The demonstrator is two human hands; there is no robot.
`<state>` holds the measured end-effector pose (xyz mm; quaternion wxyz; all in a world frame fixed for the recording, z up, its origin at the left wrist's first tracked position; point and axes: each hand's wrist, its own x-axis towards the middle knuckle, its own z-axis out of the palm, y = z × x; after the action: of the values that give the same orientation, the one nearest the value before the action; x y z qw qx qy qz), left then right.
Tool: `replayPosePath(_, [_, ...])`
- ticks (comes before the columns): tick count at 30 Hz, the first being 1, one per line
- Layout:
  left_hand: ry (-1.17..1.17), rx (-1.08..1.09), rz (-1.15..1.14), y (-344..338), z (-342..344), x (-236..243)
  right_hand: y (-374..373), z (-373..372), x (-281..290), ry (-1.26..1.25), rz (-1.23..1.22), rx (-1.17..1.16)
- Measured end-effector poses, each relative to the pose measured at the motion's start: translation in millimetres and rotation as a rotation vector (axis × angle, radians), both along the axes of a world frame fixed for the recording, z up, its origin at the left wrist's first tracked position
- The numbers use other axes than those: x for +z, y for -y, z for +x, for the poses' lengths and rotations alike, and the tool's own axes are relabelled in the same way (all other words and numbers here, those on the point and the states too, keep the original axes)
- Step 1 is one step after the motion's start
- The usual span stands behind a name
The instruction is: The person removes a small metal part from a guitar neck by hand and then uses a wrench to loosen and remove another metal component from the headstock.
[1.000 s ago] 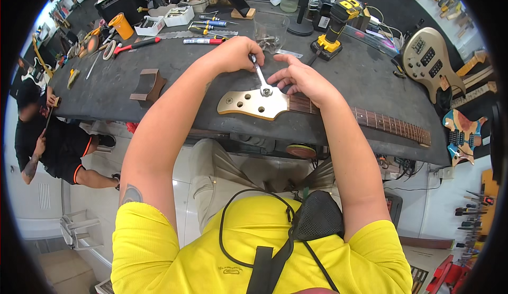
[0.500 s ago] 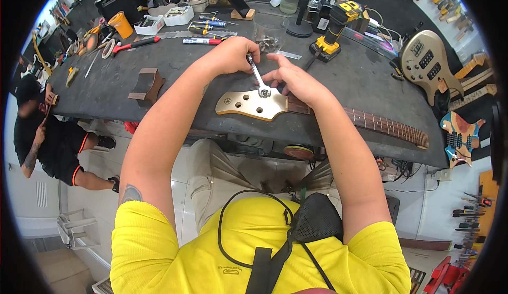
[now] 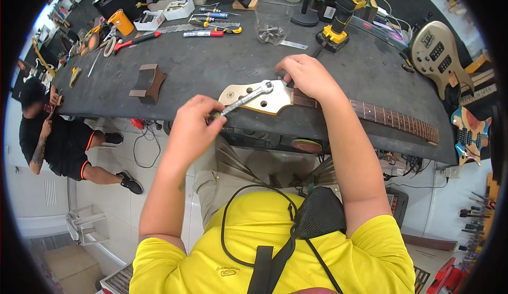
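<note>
A pale gold guitar headstock (image 3: 274,103) with several round holes lies on the bench, joined to a dark fretted neck (image 3: 394,118) that stretches right. My left hand (image 3: 194,125) is closed round the handle of a chrome wrench (image 3: 242,101). The wrench slants across the headstock, its head seated over the hole nearest the neck on the far side. My right hand (image 3: 308,76) bends over the headstock's far edge beside the wrench head. Its fingers are curled and pinched there, and what they hold is mostly hidden.
Left of the headstock stands a brown curved block (image 3: 148,84). Behind lie a red-and-white marker (image 3: 203,34), screwdrivers (image 3: 212,15), a clear tub of metal parts (image 3: 272,27) and a yellow drill (image 3: 338,24). A gold guitar body (image 3: 440,56) is at right; another person (image 3: 58,140) works at far left.
My left hand has swung the wrench handle from the far side of the headstock round to the near left. My right hand has shifted slightly, its fingers now curled at the far edge.
</note>
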<state>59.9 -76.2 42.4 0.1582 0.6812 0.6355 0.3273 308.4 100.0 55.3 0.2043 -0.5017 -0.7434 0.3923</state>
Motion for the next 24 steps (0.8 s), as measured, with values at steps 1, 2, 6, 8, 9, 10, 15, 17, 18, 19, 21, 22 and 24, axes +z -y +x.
replayPosePath(1, [0.042,0.042,0.026,7,7,-3,-2,2,-2,0.048,0.007,0.003])
replayPosePath(2, [0.039,0.047,0.025,14,12,-9,-3,1,-3,0.096,0.015,0.006])
replayPosePath(6, [0.845,0.086,-0.393,30,41,-16,-1,-1,0,0.175,0.049,-0.035])
replayPosePath(8, [1.028,0.032,-0.465,34,54,-19,3,-2,8,0.156,-0.032,0.042])
replayPosePath(9, [1.14,-0.007,-0.479,35,63,-22,3,-2,8,0.155,-0.03,0.042])
replayPosePath(10, [1.253,-0.052,-0.494,33,73,-27,2,0,6,0.168,-0.018,0.083])
replayPosePath(15, [1.471,-0.076,-0.537,22,120,-23,-1,2,-10,0.098,0.081,0.115])
replayPosePath(17, [1.491,-0.094,-0.545,15,130,-26,-13,7,-10,0.055,-0.132,0.23])
replayPosePath(18, [1.511,-0.107,-0.555,13,133,-26,-14,8,-14,0.058,-0.129,0.225])
replayPosePath(19, [1.475,-0.08,-0.539,12,135,-23,-13,8,-16,0.006,-0.135,0.201])
replayPosePath(21, [1.426,-0.054,-0.54,14,129,-21,-13,8,-18,-0.042,-0.142,0.173])
replayPosePath(22, [1.376,-0.021,-0.535,15,123,-20,-10,5,-13,-0.034,-0.126,0.16])
replayPosePath(24, [1.254,0.049,-0.526,21,106,-18,-9,6,-12,-0.022,-0.111,0.136])
